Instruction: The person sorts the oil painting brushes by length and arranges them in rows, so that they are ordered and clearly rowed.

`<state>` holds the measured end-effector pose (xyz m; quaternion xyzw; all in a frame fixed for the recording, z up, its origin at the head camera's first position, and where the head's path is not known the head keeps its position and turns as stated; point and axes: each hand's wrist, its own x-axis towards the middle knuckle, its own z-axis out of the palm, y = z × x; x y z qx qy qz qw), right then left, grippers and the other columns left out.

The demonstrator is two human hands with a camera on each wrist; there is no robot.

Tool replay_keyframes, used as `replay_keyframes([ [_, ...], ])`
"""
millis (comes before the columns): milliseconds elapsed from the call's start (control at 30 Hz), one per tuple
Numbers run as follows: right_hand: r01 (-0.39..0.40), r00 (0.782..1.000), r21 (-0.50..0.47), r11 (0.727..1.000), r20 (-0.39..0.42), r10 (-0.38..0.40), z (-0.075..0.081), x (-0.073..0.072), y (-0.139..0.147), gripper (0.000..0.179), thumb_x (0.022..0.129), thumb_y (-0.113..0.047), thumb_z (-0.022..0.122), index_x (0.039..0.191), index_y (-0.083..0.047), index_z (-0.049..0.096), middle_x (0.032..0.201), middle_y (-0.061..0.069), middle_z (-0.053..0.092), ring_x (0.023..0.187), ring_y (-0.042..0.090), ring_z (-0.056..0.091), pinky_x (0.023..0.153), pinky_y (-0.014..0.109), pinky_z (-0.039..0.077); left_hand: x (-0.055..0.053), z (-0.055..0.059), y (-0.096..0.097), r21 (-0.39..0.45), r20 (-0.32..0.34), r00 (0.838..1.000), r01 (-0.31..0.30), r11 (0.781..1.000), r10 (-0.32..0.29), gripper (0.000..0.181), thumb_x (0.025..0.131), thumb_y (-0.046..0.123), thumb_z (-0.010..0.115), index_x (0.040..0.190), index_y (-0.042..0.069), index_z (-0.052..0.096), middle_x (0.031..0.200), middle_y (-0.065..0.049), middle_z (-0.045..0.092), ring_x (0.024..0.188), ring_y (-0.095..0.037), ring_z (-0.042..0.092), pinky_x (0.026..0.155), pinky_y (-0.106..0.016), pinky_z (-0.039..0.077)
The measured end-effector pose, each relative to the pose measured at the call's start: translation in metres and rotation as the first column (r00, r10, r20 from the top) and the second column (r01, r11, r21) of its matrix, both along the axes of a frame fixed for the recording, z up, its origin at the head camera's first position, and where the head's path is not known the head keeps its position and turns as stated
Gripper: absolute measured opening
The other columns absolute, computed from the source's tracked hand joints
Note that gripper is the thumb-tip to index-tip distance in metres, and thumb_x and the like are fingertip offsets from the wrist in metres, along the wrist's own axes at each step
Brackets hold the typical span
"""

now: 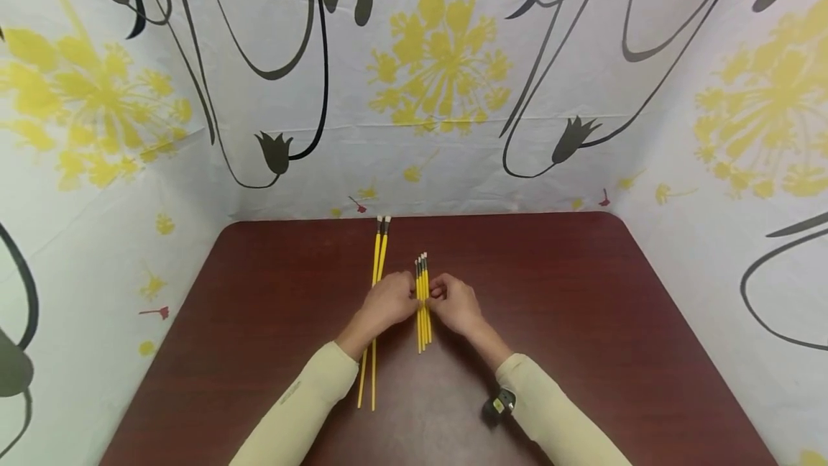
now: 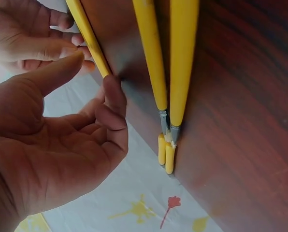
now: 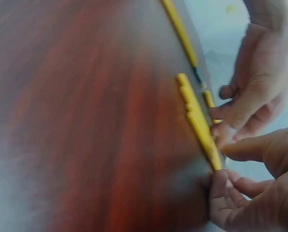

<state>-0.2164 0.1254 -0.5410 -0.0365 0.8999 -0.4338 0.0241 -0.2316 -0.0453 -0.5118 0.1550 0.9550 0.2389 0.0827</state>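
Note:
Several short yellow paintbrushes (image 1: 423, 329) lie side by side on the table, bristle ends pointing away from me. My left hand (image 1: 390, 298) holds them from the left with curled fingers, thumb against the handles. From the other side my right hand (image 1: 456, 305) holds the same brushes, its thumb and fingertips close round the yellow handles (image 3: 202, 137). Left of these, two long yellow lines of paintbrushes (image 1: 373, 372) run under my left forearm. In the left wrist view, bristle tips of two brushes (image 2: 182, 63) meet the handle ends of two more (image 2: 169, 157).
The dark red-brown table (image 1: 550, 272) has rounded far corners. White cloth (image 1: 446, 178) with yellow flowers and grey stems rises behind it and on both sides. A small black device (image 1: 499, 406) sits at my right cuff.

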Motion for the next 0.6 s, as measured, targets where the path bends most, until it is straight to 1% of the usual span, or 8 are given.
replay_keyframes([
  [100, -0.008, 1.000, 0.026, 1.000, 0.015, 0.007, 0.002, 0.000, 0.000, 0.022, 0.089, -0.014, 0.080, 0.107, -0.005, 0.072, 0.092, 0.004, 0.072, 0.079, 0.014, 0.063, 0.072, 0.030, 0.051, 0.000, 0.000, 0.003, -0.029, 0.037, 0.999, 0.006, 1.000, -0.005, 0.037, 0.094, 0.028, 0.076, 0.073, 0.015, 0.049, 0.073, 0.001, 0.045, 0.059, -0.013, 0.040, 0.053, -0.029, 0.032],
  [167, -0.012, 0.999, 0.033, 0.999, 0.031, 0.011, 0.003, -0.001, 0.000, 0.021, 0.089, -0.014, 0.080, 0.106, -0.004, 0.072, 0.090, 0.003, 0.071, 0.076, 0.014, 0.061, 0.069, 0.029, 0.049, 0.000, 0.001, 0.004, -0.049, 0.050, 0.999, 0.007, 0.999, -0.005, 0.036, 0.095, 0.031, 0.076, 0.075, 0.016, 0.050, 0.075, 0.000, 0.048, 0.060, -0.014, 0.042, 0.054, -0.029, 0.034],
  [300, -0.015, 0.999, 0.050, 0.999, 0.039, 0.013, 0.004, -0.002, -0.001, 0.020, 0.091, -0.014, 0.078, 0.106, -0.003, 0.071, 0.088, 0.003, 0.069, 0.071, 0.013, 0.058, 0.063, 0.026, 0.047, 0.000, 0.005, 0.006, -0.082, 0.041, 0.999, 0.011, 0.997, -0.008, 0.033, 0.095, 0.033, 0.076, 0.080, 0.014, 0.054, 0.077, -0.002, 0.052, 0.063, -0.015, 0.047, 0.057, -0.030, 0.039],
  [433, -0.004, 0.999, 0.063, 0.998, 0.034, 0.002, 0.006, -0.003, -0.003, 0.017, 0.091, -0.014, 0.077, 0.104, -0.004, 0.071, 0.086, 0.003, 0.069, 0.070, 0.013, 0.058, 0.063, 0.026, 0.046, -0.003, 0.006, 0.005, -0.084, 0.044, 0.999, 0.010, 0.996, -0.006, 0.030, 0.096, 0.031, 0.075, 0.083, 0.011, 0.056, 0.074, -0.002, 0.051, 0.061, -0.015, 0.047, 0.055, -0.030, 0.039],
  [467, 0.000, 0.999, 0.066, 0.998, 0.035, -0.002, 0.006, -0.003, -0.003, 0.017, 0.091, -0.014, 0.078, 0.104, -0.004, 0.071, 0.086, 0.003, 0.069, 0.070, 0.013, 0.058, 0.064, 0.026, 0.046, -0.010, -0.005, 0.004, -0.084, 0.049, 0.999, 0.009, 0.996, -0.005, 0.030, 0.096, 0.031, 0.075, 0.083, 0.012, 0.056, 0.073, -0.001, 0.051, 0.059, -0.015, 0.048, 0.054, -0.029, 0.039],
  [500, 0.002, 0.999, 0.067, 0.998, 0.036, -0.004, 0.007, -0.003, -0.004, 0.017, 0.091, -0.015, 0.078, 0.103, -0.005, 0.071, 0.086, 0.003, 0.070, 0.070, 0.014, 0.058, 0.064, 0.026, 0.046, -0.017, -0.019, 0.002, -0.085, 0.040, 0.999, 0.014, 0.996, -0.011, 0.030, 0.096, 0.033, 0.074, 0.085, 0.012, 0.056, 0.073, 0.000, 0.050, 0.059, -0.014, 0.047, 0.053, -0.029, 0.039],
  [600, 0.008, 0.999, 0.069, 0.998, 0.035, -0.010, 0.006, -0.002, -0.006, 0.016, 0.091, -0.013, 0.078, 0.102, -0.004, 0.072, 0.084, 0.003, 0.069, 0.069, 0.014, 0.059, 0.064, 0.026, 0.046, -0.021, -0.022, 0.002, -0.084, 0.060, 0.998, 0.010, 0.996, -0.005, 0.022, 0.096, 0.026, 0.072, 0.091, 0.009, 0.059, 0.072, -0.001, 0.050, 0.057, -0.015, 0.047, 0.051, -0.030, 0.038],
])
